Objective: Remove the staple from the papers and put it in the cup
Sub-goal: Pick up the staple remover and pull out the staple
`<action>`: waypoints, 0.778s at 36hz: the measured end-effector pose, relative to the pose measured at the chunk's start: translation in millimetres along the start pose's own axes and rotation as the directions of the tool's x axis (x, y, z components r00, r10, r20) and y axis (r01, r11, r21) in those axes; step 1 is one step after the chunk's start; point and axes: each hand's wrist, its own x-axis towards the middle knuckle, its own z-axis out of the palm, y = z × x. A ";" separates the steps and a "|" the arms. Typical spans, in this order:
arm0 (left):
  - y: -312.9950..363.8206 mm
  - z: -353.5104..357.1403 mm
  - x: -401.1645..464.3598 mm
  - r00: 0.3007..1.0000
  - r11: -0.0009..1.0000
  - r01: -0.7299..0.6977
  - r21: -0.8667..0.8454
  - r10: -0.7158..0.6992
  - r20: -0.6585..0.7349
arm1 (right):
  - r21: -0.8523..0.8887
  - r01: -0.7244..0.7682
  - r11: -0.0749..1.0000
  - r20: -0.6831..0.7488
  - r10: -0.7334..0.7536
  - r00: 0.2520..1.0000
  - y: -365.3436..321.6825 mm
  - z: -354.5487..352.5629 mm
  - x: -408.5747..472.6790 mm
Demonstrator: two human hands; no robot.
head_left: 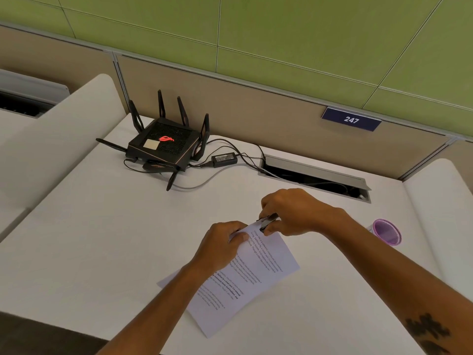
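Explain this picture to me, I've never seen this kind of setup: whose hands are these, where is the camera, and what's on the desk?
There is no machine: a person works bare-handed, filmed by a wide-angle camera on their head looking down. The left hand pins the top corner of the printed papers to the white desk. The right hand grips a small dark tool, probably a staple remover, at that corner. The staple itself is too small to see. A purple cup waits to the right. At the back sit a black router, its power adapter and an open cable hatch.
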 end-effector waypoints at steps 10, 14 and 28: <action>2.8 0.6 -3.2 1.000 1.000 -0.017 -0.003 0.017 0.004 | -0.007 0.032 0.999 -0.032 -0.032 0.999 0.6 5.7 1.4; 2.3 2.3 -2.9 1.000 1.000 -0.013 -0.013 0.013 0.008 | -0.002 0.038 0.999 -0.036 -0.038 0.999 1.8 7.7 1.5; -3.6 0.7 0.6 0.999 0.998 0.026 -0.060 -0.028 -0.041 | 0.020 0.009 1.000 -0.076 -0.008 0.997 11.8 16.5 0.5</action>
